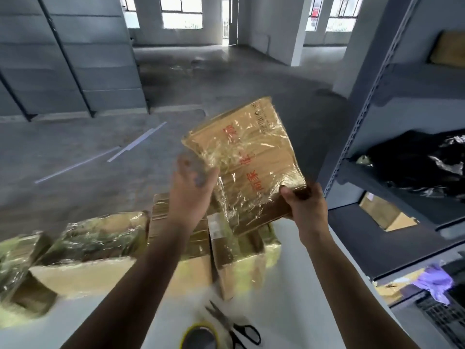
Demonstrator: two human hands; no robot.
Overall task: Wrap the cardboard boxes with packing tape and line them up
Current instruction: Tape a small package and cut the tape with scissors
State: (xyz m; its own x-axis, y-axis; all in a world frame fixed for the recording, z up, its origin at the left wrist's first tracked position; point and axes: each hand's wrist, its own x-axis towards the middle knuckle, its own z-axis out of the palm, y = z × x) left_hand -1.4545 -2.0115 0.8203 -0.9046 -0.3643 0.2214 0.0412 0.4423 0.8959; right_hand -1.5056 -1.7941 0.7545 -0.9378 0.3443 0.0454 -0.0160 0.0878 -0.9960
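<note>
We are holding a taped box above the desk, right hand curling fingers round its near corner, left hand, blurred, gripping its edge; wrapped boxes are lying on the desk.

I am in a warehouse packing area: a wide bare concrete floor, a white pillar, grey metal shelving at my right holding a carton, and taped cardboard boxes on my white counter.

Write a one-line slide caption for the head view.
Tape-wrapped cardboard box held above the table, right hand gripping its corner, left hand blurred at its edge; wrapped boxes, scissors, tape roll below.
</note>
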